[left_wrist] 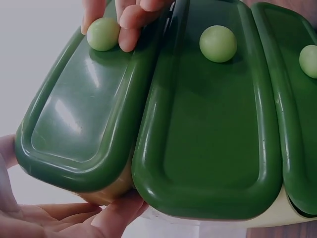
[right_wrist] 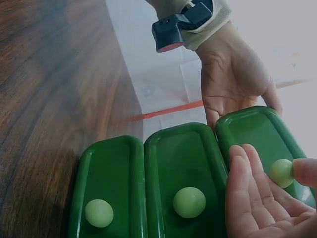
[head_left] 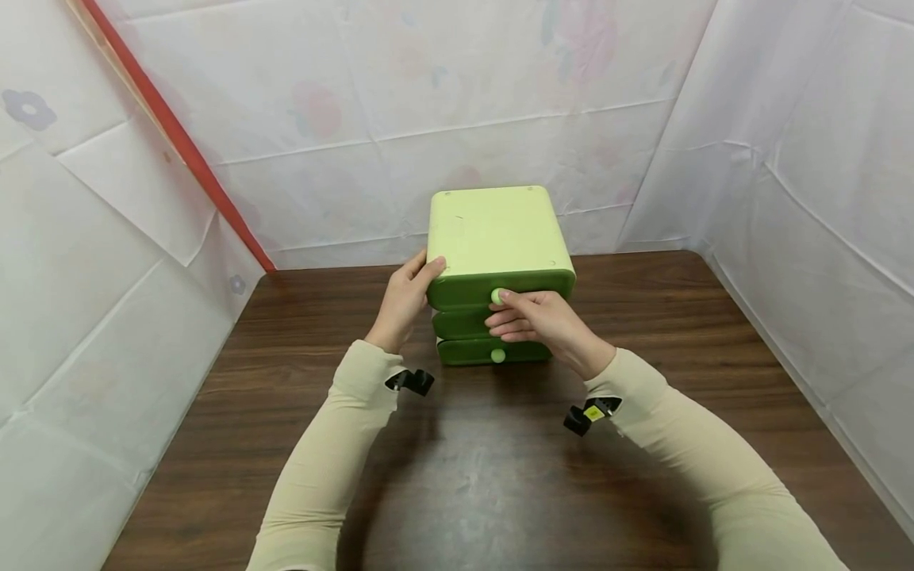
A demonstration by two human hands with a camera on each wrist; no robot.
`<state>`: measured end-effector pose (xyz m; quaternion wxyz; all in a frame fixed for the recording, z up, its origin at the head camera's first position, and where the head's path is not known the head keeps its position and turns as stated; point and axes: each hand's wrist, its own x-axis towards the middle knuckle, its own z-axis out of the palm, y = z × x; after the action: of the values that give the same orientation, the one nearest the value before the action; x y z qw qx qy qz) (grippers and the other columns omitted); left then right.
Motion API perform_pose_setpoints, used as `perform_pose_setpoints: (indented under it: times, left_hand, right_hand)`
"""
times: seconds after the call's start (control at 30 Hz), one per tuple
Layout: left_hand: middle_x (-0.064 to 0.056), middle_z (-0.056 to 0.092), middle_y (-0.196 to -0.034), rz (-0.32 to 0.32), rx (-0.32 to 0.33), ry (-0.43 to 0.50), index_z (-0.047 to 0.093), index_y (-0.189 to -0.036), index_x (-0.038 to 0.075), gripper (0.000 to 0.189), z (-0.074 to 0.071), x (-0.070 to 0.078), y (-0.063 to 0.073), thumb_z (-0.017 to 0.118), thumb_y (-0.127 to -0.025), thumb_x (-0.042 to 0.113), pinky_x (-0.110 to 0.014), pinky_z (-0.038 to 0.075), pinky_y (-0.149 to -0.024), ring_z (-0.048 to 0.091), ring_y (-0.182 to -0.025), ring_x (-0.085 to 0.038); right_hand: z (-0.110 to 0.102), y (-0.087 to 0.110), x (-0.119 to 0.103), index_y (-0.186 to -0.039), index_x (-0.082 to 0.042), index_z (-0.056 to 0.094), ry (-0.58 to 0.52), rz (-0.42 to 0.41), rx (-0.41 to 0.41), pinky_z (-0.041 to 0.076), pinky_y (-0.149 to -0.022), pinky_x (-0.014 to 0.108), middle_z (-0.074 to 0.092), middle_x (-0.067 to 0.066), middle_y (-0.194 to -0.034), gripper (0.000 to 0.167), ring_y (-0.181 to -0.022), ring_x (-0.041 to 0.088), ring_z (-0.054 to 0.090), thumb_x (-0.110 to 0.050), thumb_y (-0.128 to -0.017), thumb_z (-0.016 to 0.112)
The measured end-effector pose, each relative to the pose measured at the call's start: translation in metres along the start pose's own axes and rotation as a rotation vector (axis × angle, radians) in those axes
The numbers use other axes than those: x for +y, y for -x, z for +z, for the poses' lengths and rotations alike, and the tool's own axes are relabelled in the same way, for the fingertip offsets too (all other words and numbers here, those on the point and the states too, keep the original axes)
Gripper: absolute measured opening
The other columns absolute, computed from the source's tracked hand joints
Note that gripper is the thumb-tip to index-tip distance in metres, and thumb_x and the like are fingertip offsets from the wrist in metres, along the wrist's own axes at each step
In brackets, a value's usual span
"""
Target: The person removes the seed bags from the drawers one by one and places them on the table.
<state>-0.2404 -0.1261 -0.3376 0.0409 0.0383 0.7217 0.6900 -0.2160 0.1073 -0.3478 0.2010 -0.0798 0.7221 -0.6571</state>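
Observation:
A small drawer cabinet (head_left: 496, 226) has a pale yellow-green top and three dark green drawer fronts. My left hand (head_left: 403, 301) holds its upper left front corner, thumb on the top edge and fingers along the side. The right hand (head_left: 543, 321) pinches the round light green knob (left_wrist: 103, 34) of the top drawer (left_wrist: 74, 119) between thumb and index finger. The other right fingers extend below that knob, covering the middle drawer's knob in the head view. Both wrist views show the middle knob (right_wrist: 189, 202) and the bottom knob (right_wrist: 99, 213) untouched.
The cabinet stands near the back of a dark wood-grain table (head_left: 471, 476). White patterned sheets (head_left: 321, 103) hang behind and along both sides. A red strip (head_left: 178, 135) runs down the left back corner. Small black cameras (head_left: 410, 381) are strapped to both wrists.

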Motion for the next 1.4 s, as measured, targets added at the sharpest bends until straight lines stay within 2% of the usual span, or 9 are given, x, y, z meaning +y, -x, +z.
perform_pose_setpoints:
  times: [0.23,0.4,0.63,0.9,1.03,1.4]
  left_hand:
    - [-0.003,0.033,-0.159,0.002,0.008,0.018,0.03,-0.155,0.018,0.068,0.0,-0.002,-0.001,0.056,-0.098,0.044,-0.044,0.041,-0.112,0.045,-0.137,-0.021]
    - [-0.001,0.031,-0.16,0.011,0.004,-0.007,0.028,-0.156,0.021,0.07,-0.001,-0.006,-0.002,0.056,-0.097,0.049,-0.045,0.042,-0.111,0.043,-0.138,-0.02]
    - [0.002,0.028,-0.161,0.033,0.007,-0.064,0.027,-0.156,0.022,0.074,-0.001,-0.009,-0.002,0.054,-0.096,0.056,-0.041,0.034,-0.117,0.032,-0.146,-0.017]
    - [0.004,0.029,-0.16,0.053,0.029,-0.085,0.028,-0.155,0.025,0.079,0.0,-0.012,-0.003,0.054,-0.092,0.063,-0.04,0.032,-0.118,0.029,-0.148,-0.017]
    - [0.004,0.03,-0.16,0.055,0.034,-0.098,0.029,-0.155,0.025,0.077,0.0,-0.012,-0.003,0.054,-0.092,0.063,-0.04,0.034,-0.117,0.03,-0.147,-0.017]
    - [0.003,0.028,-0.161,0.043,0.039,-0.11,0.027,-0.156,0.025,0.073,0.0,-0.013,-0.005,0.052,-0.095,0.059,-0.041,0.036,-0.116,0.029,-0.147,-0.017]
  right_hand:
    - [0.001,0.002,0.001,-0.122,0.0,0.067,0.014,0.007,0.001,0.054,-0.094,0.047,0.074,0.013,-0.106,0.05,-0.094,0.018,0.073,-0.043,-0.099,0.056]
    - [0.002,0.009,0.003,-0.122,0.0,0.068,0.006,0.005,-0.004,0.056,-0.092,0.044,0.074,0.014,-0.108,0.051,-0.094,0.019,0.074,-0.044,-0.098,0.058]
    - [0.005,0.024,0.007,-0.123,-0.001,0.067,-0.014,-0.013,-0.025,0.056,-0.091,0.044,0.07,0.018,-0.117,0.052,-0.108,0.035,0.068,-0.045,-0.097,0.059]
    - [0.01,0.043,0.01,-0.123,-0.002,0.068,-0.005,-0.02,-0.019,0.059,-0.087,0.04,0.071,0.017,-0.116,0.049,-0.099,0.024,0.073,-0.043,-0.098,0.058]
    - [0.013,0.052,0.014,-0.122,0.001,0.068,0.001,-0.033,-0.023,0.058,-0.087,0.043,0.071,0.019,-0.114,0.049,-0.099,0.027,0.072,-0.041,-0.098,0.059]
    - [0.021,0.07,0.031,-0.119,0.012,0.065,-0.004,-0.092,-0.028,0.06,-0.083,0.041,0.069,0.027,-0.111,0.048,-0.095,0.027,0.073,-0.032,-0.1,0.058]
